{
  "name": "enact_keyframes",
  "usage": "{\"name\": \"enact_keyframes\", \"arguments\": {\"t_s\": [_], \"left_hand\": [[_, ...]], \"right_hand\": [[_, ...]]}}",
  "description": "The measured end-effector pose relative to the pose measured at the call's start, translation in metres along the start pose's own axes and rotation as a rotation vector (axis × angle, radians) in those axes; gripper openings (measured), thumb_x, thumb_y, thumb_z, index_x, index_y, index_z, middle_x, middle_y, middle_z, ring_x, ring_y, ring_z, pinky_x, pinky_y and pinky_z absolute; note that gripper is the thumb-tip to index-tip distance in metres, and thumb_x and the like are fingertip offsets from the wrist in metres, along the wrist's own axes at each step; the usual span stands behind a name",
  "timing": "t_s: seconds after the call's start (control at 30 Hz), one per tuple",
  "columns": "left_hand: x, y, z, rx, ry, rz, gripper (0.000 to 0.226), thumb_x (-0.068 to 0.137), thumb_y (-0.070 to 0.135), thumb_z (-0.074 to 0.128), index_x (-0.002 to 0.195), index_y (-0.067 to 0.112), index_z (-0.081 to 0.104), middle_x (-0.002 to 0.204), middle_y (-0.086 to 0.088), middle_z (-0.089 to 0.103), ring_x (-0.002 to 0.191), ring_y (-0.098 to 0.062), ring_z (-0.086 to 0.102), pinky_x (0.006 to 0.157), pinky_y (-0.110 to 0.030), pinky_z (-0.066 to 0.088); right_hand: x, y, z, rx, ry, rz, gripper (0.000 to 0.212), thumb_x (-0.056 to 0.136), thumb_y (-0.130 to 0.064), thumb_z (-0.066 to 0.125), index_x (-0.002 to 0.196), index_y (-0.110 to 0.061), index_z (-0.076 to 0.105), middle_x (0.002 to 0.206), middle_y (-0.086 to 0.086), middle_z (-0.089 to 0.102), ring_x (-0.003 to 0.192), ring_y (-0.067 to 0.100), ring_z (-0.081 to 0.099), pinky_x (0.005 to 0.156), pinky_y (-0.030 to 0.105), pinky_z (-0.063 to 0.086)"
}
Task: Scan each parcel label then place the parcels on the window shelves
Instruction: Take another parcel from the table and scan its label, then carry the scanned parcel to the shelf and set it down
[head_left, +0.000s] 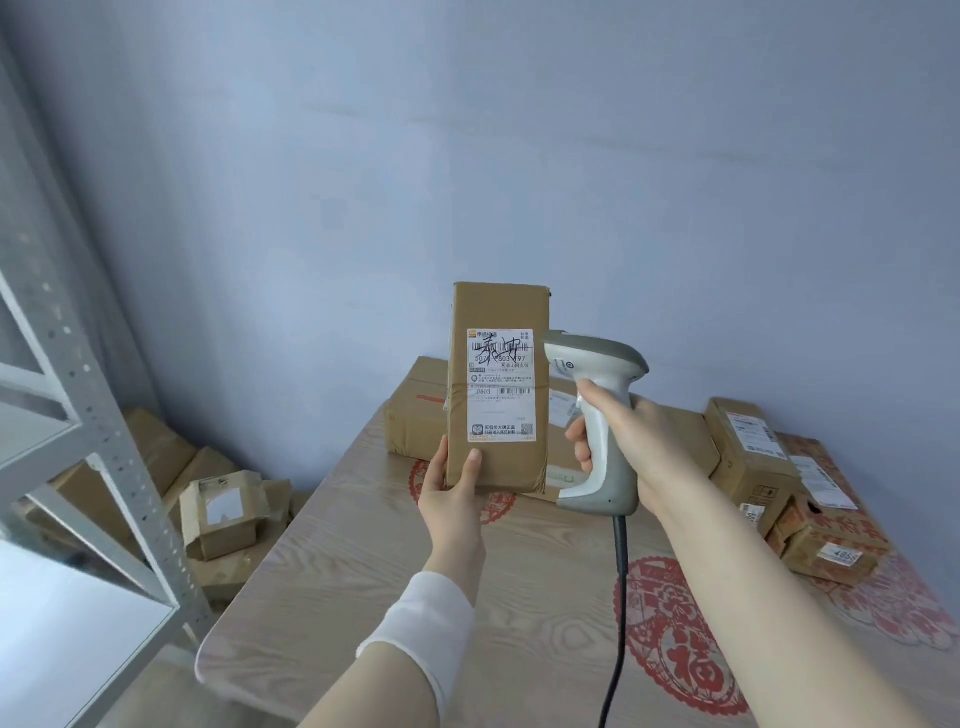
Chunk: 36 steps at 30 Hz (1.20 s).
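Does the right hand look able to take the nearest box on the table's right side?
Probably not yet: the right hand grips the scanner. The way to the box looks free, but its fingers are full.

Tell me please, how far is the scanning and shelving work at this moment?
Done: nothing certain; no parcel shows on the visible part of the shelf rack. In hand: the left hand holds one parcel upright, its label in plain view, while the right hand grips the scanner beside it. Left: shelving this parcel, then the boxes on the table.
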<state>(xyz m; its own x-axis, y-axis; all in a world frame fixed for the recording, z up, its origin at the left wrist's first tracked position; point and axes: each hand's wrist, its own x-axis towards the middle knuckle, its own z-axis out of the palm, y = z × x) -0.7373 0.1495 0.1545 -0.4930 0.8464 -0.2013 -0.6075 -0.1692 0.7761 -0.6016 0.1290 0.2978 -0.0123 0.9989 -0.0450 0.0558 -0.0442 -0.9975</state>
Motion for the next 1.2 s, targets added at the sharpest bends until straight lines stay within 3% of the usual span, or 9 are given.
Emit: {"name": "enact_keyframes", "arguments": {"t_s": [0.1,0.3,0.4,0.53,0.63,0.73,0.9,1.07,1.2], "left_hand": [[-0.001,0.011,-0.022,-0.005,0.04,0.004,0.047,0.082,0.011,0.071,0.127,0.018,0.057,0.122,-0.006,0.065,0.106,-0.019,0.063,0.089,-0.04,0.054],[-0.026,0.046,-0.085,-0.083,0.184,0.086,0.048,0.085,0.007,0.066,0.131,0.009,0.053,0.123,-0.013,0.062,0.11,-0.027,0.061,0.08,-0.037,0.057],[-0.05,0.065,-0.131,-0.106,0.312,0.15,0.046,0.087,0.009,0.065,0.132,0.011,0.053,0.121,-0.012,0.063,0.111,-0.028,0.061,0.084,-0.038,0.056],[-0.095,0.098,-0.201,-0.132,0.471,0.247,0.048,0.086,0.009,0.065,0.132,0.009,0.052,0.121,-0.014,0.064,0.107,-0.029,0.063,0.073,-0.032,0.059],[-0.14,0.134,-0.252,-0.156,0.588,0.36,0.045,0.087,0.006,0.063,0.13,0.009,0.053,0.11,-0.01,0.067,0.095,-0.024,0.065,0.072,-0.031,0.058],[-0.187,0.171,-0.302,-0.211,0.683,0.449,0.047,0.086,0.006,0.064,0.132,0.009,0.051,0.118,-0.012,0.064,0.103,-0.028,0.063,0.076,-0.034,0.058],[-0.283,0.235,-0.396,-0.246,0.809,0.583,0.048,0.084,0.009,0.067,0.13,0.015,0.054,0.12,-0.007,0.066,0.107,-0.027,0.064,0.085,-0.038,0.055],[-0.395,0.294,-0.496,-0.21,0.941,0.707,0.044,0.084,0.011,0.068,0.125,0.018,0.058,0.114,-0.004,0.069,0.105,-0.027,0.065,0.085,-0.038,0.056],[-0.472,0.334,-0.563,-0.186,1.083,0.779,0.044,0.084,0.015,0.068,0.127,0.019,0.057,0.115,-0.003,0.069,0.106,-0.028,0.065,0.086,-0.039,0.055]], "right_hand": [[-0.002,0.006,0.011,0.067,-0.091,0.042,0.037,0.092,-0.032,0.058,0.068,-0.003,0.057,0.049,0.005,0.058,0.038,0.014,0.049,0.04,0.021,0.043],[-0.01,0.022,0.062,0.126,-0.385,0.176,0.051,0.091,-0.043,0.054,0.058,-0.005,0.056,0.045,0.006,0.049,0.037,0.015,0.043,0.039,0.019,0.04],[-0.026,0.035,0.095,0.147,-0.552,0.198,0.048,0.09,-0.043,0.055,0.061,-0.004,0.055,0.046,0.005,0.05,0.039,0.015,0.043,0.043,0.019,0.04],[-0.068,0.042,0.155,0.193,-0.738,0.189,0.041,0.092,-0.037,0.055,0.066,-0.005,0.053,0.05,0.005,0.053,0.039,0.015,0.043,0.041,0.018,0.039],[-0.119,0.039,0.206,0.194,-0.89,0.203,0.042,0.093,-0.035,0.054,0.063,-0.005,0.053,0.049,0.006,0.051,0.038,0.015,0.043,0.04,0.018,0.039],[-0.177,0.035,0.257,0.175,-1.029,0.205,0.046,0.092,-0.036,0.055,0.056,-0.007,0.058,0.051,0.007,0.052,0.039,0.016,0.044,0.043,0.022,0.04],[-0.299,0.023,0.344,0.173,-1.241,0.159,0.032,0.093,-0.032,0.054,0.074,-0.007,0.057,0.057,0.008,0.056,0.041,0.015,0.048,0.042,0.022,0.042],[-0.446,0.011,0.421,0.152,-1.431,0.151,0.041,0.095,-0.027,0.05,0.061,-0.005,0.057,0.054,0.009,0.053,0.039,0.015,0.046,0.041,0.022,0.04],[-0.546,0.002,0.475,0.156,-1.53,0.178,0.029,0.094,-0.028,0.052,0.075,-0.007,0.058,0.053,0.004,0.059,0.04,0.014,0.05,0.041,0.02,0.042]]}}
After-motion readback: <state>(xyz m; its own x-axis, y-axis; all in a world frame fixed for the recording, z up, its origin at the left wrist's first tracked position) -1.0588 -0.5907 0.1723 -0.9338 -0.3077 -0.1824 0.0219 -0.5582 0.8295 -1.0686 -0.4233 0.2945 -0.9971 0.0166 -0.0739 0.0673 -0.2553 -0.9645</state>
